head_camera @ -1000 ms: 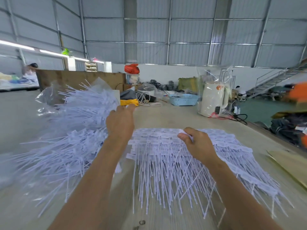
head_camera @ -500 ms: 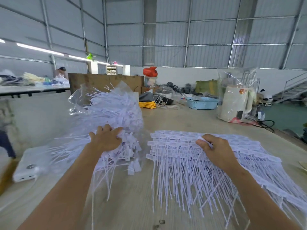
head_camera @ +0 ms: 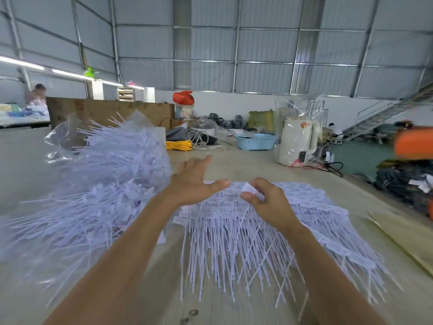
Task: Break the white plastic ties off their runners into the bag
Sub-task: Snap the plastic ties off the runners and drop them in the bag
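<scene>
A flat stack of white plastic ties on their runners [head_camera: 269, 233] lies fanned out on the table in front of me. A clear plastic bag [head_camera: 68, 134] on the left is heaped with loose white ties [head_camera: 98, 184] that spill toward me. My left hand [head_camera: 194, 181] hovers over the far left edge of the stack, fingers straight and spread, holding nothing. My right hand [head_camera: 267, 200] rests on the top of the stack and pinches the head tab of a tie between thumb and fingers.
The beige table [head_camera: 246, 165] runs back to a blue basket [head_camera: 255, 141], a yellow cable coil [head_camera: 179, 145], a white kettle in plastic wrap [head_camera: 296, 144] and a brown board [head_camera: 110, 113]. Cardboard [head_camera: 403, 233] lies at the right edge. A person [head_camera: 37, 92] sits far left.
My left hand has left the loose ties in the bag and swung right to the stack, now spread with nothing in it. My right hand stays on the stack, pinching a tie head.
</scene>
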Tool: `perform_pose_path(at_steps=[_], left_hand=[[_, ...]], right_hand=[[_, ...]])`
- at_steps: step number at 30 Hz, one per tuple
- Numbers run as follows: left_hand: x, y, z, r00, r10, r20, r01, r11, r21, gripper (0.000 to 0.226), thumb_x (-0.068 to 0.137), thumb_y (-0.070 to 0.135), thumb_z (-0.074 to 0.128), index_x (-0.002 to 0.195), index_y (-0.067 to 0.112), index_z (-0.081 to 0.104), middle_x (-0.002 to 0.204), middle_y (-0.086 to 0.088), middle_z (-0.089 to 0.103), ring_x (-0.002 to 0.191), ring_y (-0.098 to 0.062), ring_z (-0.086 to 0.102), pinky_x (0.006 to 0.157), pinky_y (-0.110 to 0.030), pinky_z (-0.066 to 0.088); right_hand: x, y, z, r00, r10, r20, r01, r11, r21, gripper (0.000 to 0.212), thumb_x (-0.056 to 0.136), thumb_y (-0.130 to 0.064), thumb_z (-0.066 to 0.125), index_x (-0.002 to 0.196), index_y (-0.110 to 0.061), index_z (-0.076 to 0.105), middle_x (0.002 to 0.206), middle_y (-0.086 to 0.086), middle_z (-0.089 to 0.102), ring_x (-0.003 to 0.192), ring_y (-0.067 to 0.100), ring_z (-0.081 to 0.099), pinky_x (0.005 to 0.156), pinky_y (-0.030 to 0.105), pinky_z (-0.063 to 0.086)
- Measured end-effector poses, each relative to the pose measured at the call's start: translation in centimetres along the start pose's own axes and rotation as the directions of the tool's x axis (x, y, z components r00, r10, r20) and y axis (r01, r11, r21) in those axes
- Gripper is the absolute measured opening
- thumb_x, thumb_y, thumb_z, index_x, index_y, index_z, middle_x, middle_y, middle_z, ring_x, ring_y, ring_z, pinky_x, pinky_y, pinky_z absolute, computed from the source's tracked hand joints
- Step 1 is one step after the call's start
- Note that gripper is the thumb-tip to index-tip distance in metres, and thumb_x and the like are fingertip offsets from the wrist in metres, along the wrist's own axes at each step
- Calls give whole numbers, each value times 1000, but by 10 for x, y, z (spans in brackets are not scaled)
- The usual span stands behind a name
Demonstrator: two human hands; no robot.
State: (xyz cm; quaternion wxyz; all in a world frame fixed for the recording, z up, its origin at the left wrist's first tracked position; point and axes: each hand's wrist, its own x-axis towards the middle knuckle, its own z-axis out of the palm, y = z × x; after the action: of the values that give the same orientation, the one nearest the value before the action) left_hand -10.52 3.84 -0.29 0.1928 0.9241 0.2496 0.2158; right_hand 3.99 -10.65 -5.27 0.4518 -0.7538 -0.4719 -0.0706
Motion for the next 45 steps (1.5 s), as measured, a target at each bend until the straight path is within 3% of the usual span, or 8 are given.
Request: perform_pose_path(at_steps=[6,12,16,21,32,36,40,45], left_hand=[[0,54,70,997,76,23,-47,797,-602,32,91,40,58,97,12,73,89,-2,71,82,-13,63,71,-23,46],[-4,47,86,985,-104,-139,-41,636,-770,26,92,21,60,85,0,73,73,-24,67,63,-19,59,63,-29,47],[-4,40,87,972,-162,-172,-54,557,-829,22,95,21,56,81,12,69,71,-17,66,59,-22,59,59,-31,52],[-5,32,89,976,-117,-185,-62,660,-748,25,95,20,56,73,13,66,41,3,52,37,-8,46,45,-21,40],[3,31,74,968,-42,-247,-11,977,-211,28,96,26,51,96,2,65,93,-14,63,89,-28,59,62,-25,31],[2,13,65,995,-63,-82,47,982,-182,31,94,24,56,79,-2,64,72,-14,62,61,-21,59,52,-23,40],[0,3,65,972,-231,36,181,644,-743,35,98,29,51,75,4,59,55,-9,52,30,-8,39,35,-15,30],[-3,29,75,987,-125,98,141,406,-903,60,86,63,36,83,10,64,56,-3,55,45,-12,44,45,-22,34]], right_hand=[[-2,1,-4,999,-53,-4,53,992,117,43,80,-2,65,108,-26,41,75,3,64,72,22,63,65,37,49],[0,4,-3,998,-23,51,17,993,117,52,75,-18,76,115,-20,43,72,-7,58,61,-3,54,54,9,41],[1,6,-5,996,-35,86,36,999,-17,26,83,-25,70,102,-13,59,91,5,66,81,19,60,72,30,47],[-3,5,-4,973,-42,226,55,997,-48,23,91,-24,60,75,-7,60,66,4,55,61,18,48,60,31,36],[-3,0,3,975,-145,166,183,951,-248,15,91,-22,56,97,-14,67,100,3,67,92,25,58,71,31,43],[-2,16,-9,989,-131,65,146,895,-422,20,95,-29,52,98,-13,63,102,3,61,97,24,57,68,29,37],[0,14,-25,988,-4,-152,-5,998,-61,18,92,-26,57,87,-9,62,93,6,61,91,23,56,78,31,40],[2,-13,-14,982,-173,-79,176,984,31,14,85,-20,67,94,-10,63,95,2,54,86,15,51,77,23,36]])
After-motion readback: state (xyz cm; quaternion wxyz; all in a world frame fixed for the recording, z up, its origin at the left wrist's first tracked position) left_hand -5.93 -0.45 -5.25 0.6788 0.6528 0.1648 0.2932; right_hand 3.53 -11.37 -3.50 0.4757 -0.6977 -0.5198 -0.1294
